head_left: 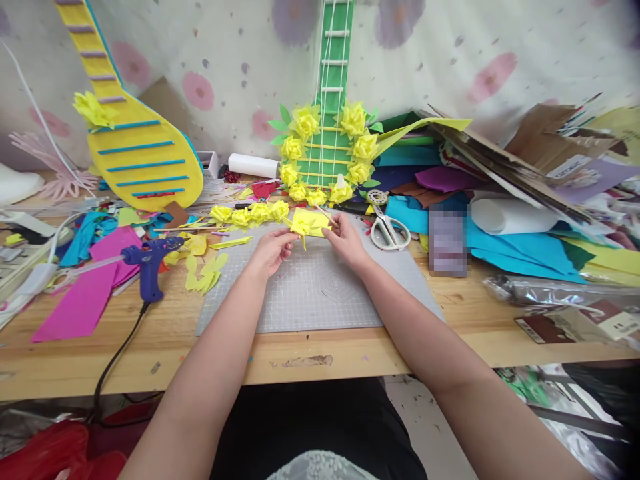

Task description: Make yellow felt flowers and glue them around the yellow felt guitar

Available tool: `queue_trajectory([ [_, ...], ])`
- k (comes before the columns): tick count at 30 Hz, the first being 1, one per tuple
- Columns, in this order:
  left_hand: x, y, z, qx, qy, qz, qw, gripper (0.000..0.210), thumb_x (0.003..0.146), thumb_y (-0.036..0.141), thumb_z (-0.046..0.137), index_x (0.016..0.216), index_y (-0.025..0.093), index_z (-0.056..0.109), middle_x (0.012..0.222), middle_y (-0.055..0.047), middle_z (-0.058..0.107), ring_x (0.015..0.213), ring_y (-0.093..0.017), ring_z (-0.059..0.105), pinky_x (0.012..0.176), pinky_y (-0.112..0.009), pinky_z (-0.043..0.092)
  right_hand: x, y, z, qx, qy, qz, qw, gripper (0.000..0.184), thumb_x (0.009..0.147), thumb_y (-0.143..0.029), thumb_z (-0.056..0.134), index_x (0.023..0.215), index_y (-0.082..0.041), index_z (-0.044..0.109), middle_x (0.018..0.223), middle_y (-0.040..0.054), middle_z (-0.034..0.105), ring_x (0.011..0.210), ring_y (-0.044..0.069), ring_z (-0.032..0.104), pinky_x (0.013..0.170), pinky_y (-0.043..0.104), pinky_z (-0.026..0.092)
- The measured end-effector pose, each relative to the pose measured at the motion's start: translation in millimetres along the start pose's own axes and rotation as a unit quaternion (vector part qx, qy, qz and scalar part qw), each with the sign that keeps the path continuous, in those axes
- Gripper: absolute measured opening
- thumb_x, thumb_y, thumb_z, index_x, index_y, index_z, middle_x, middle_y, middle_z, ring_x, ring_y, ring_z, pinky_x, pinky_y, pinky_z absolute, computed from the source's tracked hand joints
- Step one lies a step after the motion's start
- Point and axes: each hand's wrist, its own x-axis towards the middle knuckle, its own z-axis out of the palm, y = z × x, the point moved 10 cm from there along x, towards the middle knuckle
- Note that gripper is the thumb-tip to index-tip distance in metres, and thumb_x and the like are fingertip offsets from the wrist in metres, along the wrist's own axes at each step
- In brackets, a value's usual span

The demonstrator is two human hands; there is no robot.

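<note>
Left hand (273,252) pinching yellow paper (317,224), right hand (347,241) pinching opposite edge plus thin stick (324,213), near mat (313,310)'s far edge; paper likely handling light, creasing easily, edges suiting fingertips.

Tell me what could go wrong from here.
The yellow paper is pinched between the left hand and right hand, so a hard pull might crease or tear it.
The glue gun points its nozzle at loose yellow scraps; if hot, which I can't tell, it could stick to them.
Its cord hangs over the front of the table, so a snag might drag the gun down.
</note>
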Motion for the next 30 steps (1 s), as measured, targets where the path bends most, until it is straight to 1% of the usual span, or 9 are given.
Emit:
queue_trajectory([
  [3,-2,-5,5.3,0.015,-0.024,-0.02,0.999,0.013,0.058,0.003,0.067,0.069,0.011,0.065,0.06,0.001,0.057,0.04,0.0,0.041,0.034,-0.011,0.031,-2,-5,7,0.013,-0.025,-0.026,0.999,0.027,0.07,-0.039,0.057,0.087,-0.021,0.046,0.058,-0.0067,0.03,0.053,0.01,0.032,0.054,0.025,0.028],
  [6,-2,-6,7.1,0.014,-0.035,-0.029,0.999,0.01,0.061,0.003,0.065,0.069,0.01,0.065,0.06,0.0,0.058,0.04,0.0,0.042,0.034,-0.011,0.032,-1,-3,12,0.02,-0.03,-0.03,0.999,0.027,0.071,-0.045,0.056,0.082,-0.02,0.052,0.056,-0.0063,0.031,0.052,0.01,0.031,0.052,0.025,0.026],
  [10,-3,-2,3.8,-0.019,-0.015,-0.001,1.0,0.012,0.069,0.008,0.063,0.079,0.012,0.066,0.076,-0.004,0.065,0.046,-0.001,0.049,0.04,-0.012,0.039,2,6,2,0.046,0.026,-0.006,0.999,0.03,0.07,-0.048,0.055,0.074,-0.02,0.051,0.058,-0.0041,0.038,0.052,0.01,0.032,0.051,0.025,0.025],
  [12,-3,-4,5.3,-0.023,-0.014,-0.004,1.0,0.01,0.072,0.011,0.062,0.081,0.012,0.066,0.082,-0.007,0.066,0.05,-0.003,0.052,0.043,-0.014,0.042,2,11,-5,0.052,0.061,0.008,0.997,0.028,0.07,-0.047,0.055,0.073,-0.02,0.051,0.055,-0.0047,0.035,0.051,0.009,0.03,0.05,0.025,0.024],
  [15,-6,-12,15.7,-0.012,-0.047,-0.028,0.998,0.009,0.075,0.015,0.061,0.08,0.01,0.066,0.088,-0.01,0.067,0.055,-0.004,0.054,0.047,-0.015,0.045,2,14,-14,0.045,0.095,0.014,0.994,0.024,0.071,-0.045,0.054,0.073,-0.02,0.052,0.051,-0.0059,0.029,0.049,0.009,0.026,0.05,0.025,0.022],
  [21,-12,-18,30.4,-0.02,-0.098,-0.052,0.994,0.026,0.078,0.035,0.059,0.08,0.011,0.067,0.093,-0.012,0.067,0.057,-0.006,0.055,0.049,-0.016,0.046,-1,14,-13,0.001,0.102,0.021,0.995,0.023,0.071,-0.042,0.054,0.072,-0.02,0.053,0.05,-0.0057,0.03,0.048,0.01,0.028,0.05,0.025,0.022],
  [24,-13,-19,32.5,-0.023,-0.108,-0.055,0.992,0.03,0.078,0.039,0.058,0.081,0.01,0.068,0.094,-0.013,0.066,0.057,-0.006,0.056,0.049,-0.016,0.046,-1,13,-11,-0.008,0.1,0.023,0.995,0.022,0.071,-0.041,0.054,0.072,-0.019,0.053,0.051,-0.0053,0.033,0.049,0.01,0.03,0.051,0.025,0.023],
  [27,-12,-20,32.0,-0.013,-0.102,-0.049,0.994,0.031,0.078,0.04,0.058,0.082,0.01,0.067,0.096,-0.013,0.066,0.058,-0.007,0.056,0.049,-0.017,0.047,-2,13,-8,-0.011,0.098,0.022,0.995,0.023,0.071,-0.042,0.054,0.072,-0.019,0.054,0.053,-0.0045,0.038,0.051,0.01,0.033,0.052,0.025,0.025],
  [30,-10,-15,26.2,0.014,-0.064,-0.013,0.998,0.031,0.074,0.041,0.062,0.082,0.011,0.067,0.094,-0.012,0.066,0.058,-0.008,0.056,0.047,-0.019,0.047,-2,13,-5,-0.011,0.092,0.017,0.996,0.024,0.072,-0.042,0.053,0.073,-0.019,0.054,0.053,-0.0042,0.039,0.052,0.01,0.034,0.052,0.025,0.026],
])
